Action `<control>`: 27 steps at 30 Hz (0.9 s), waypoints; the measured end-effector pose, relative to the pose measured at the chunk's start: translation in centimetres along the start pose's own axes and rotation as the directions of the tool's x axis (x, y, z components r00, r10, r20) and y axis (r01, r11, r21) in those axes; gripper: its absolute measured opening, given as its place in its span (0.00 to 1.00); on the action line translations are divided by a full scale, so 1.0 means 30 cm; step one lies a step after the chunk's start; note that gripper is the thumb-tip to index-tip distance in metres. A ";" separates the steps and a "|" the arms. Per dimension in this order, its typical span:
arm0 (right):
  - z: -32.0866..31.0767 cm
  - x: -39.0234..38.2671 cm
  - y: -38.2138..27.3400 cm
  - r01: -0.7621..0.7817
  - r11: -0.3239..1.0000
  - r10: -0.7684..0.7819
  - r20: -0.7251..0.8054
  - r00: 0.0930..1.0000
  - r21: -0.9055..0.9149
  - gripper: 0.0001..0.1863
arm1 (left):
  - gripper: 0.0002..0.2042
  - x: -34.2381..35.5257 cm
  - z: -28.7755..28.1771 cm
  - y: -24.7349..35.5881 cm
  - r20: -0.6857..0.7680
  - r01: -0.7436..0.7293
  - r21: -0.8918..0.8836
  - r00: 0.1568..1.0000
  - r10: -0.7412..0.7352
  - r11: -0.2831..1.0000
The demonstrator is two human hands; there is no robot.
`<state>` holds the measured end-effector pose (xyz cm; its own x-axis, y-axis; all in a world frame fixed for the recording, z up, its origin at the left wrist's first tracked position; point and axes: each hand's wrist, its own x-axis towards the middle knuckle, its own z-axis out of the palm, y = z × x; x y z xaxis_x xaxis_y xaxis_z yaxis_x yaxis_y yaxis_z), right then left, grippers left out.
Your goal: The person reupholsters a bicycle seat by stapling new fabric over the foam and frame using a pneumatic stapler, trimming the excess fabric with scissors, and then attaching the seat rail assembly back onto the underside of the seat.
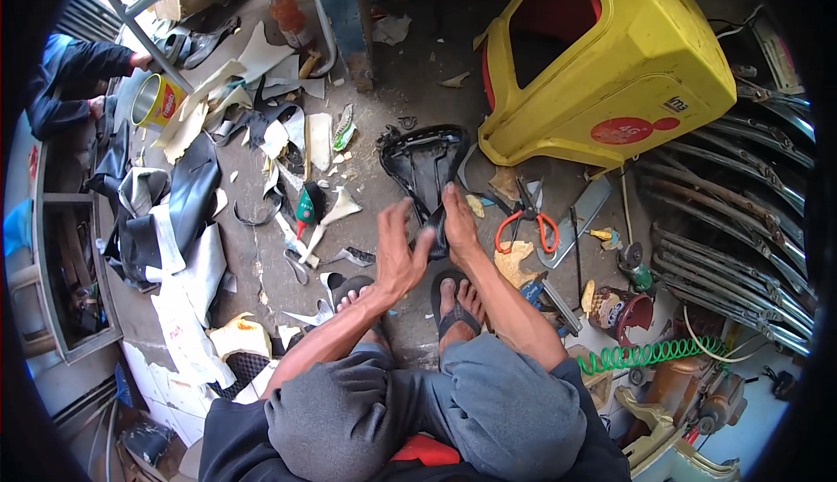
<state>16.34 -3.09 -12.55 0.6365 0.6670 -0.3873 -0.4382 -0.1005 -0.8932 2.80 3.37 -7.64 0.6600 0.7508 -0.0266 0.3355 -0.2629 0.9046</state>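
A black bicycle saddle point(425, 158) is in front of my feet, its hollow underside up and its narrow nose toward me. My right hand point(459, 225) is closed against the right side of the nose, fingers long and together; its thumb is hidden. On the other side, my left hand point(401, 251) is open beside the nose, its fingers apart and slightly bent, a little blurred. Whether its fingertips touch the saddle I cannot tell. To the right are orange-handled scissors point(527, 220), and to the left a green glue bottle with a red nozzle point(306, 211).
A large yellow plastic box point(602, 72) lies at the far right. Metal frames point(741, 220) are stacked along the right edge, near a green coiled hose point(649, 356). Scraps of black sheet point(193, 190) and a yellow can point(159, 101) are on the left. Another person's arms point(78, 81) show far left.
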 end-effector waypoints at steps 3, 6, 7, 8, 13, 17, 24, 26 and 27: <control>-0.036 0.013 0.029 -0.310 0.907 0.285 0.125 0.950 0.286 0.39 | 0.28 0.000 -0.051 -0.036 0.235 -0.301 0.147 0.936 0.262 0.942; -0.101 0.012 0.071 -0.286 0.952 0.286 0.012 0.958 0.109 0.36 | 0.17 -0.002 0.010 -0.087 0.397 -0.489 0.256 0.840 0.370 0.834; -0.137 0.015 0.095 -0.226 0.971 0.221 -0.072 0.973 -0.080 0.36 | 0.17 -0.003 0.049 -0.121 0.398 -0.491 0.244 0.837 0.375 0.836; -0.158 0.014 0.129 -0.119 0.928 0.038 -0.229 0.973 -0.353 0.35 | 0.15 -0.004 0.090 -0.154 0.418 -0.556 0.230 0.797 0.435 0.799; -0.106 -0.045 -0.007 -0.129 0.527 -0.044 -0.178 0.983 -0.840 0.29 | 0.07 -0.012 0.121 -0.241 0.292 -0.415 0.209 0.891 0.349 0.885; -0.120 -0.040 -0.023 -0.171 0.430 0.010 -0.185 0.983 -0.886 0.31 | 0.07 0.003 0.142 -0.255 0.335 -0.318 0.104 0.904 0.268 0.942; -0.080 -0.048 -0.054 -0.272 0.357 0.084 -0.259 0.962 -0.894 0.30 | 0.06 0.008 0.109 -0.256 0.316 -0.299 0.043 0.909 0.271 0.953; -0.100 -0.052 -0.037 -0.282 0.349 0.112 -0.259 0.959 -0.894 0.29 | 0.06 0.013 0.097 -0.258 0.330 -0.321 0.079 0.902 0.280 0.944; -0.172 -0.061 0.003 -0.137 0.411 0.000 -0.151 0.989 -0.901 0.26 | 0.06 0.020 0.116 -0.257 0.351 -0.347 0.095 0.889 0.295 0.933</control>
<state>18.40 -8.13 -13.08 0.7248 0.5481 -0.4175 0.3043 -0.7983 -0.5198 2.93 3.73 -16.11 0.9214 0.3769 0.0942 0.1473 -0.5634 0.8129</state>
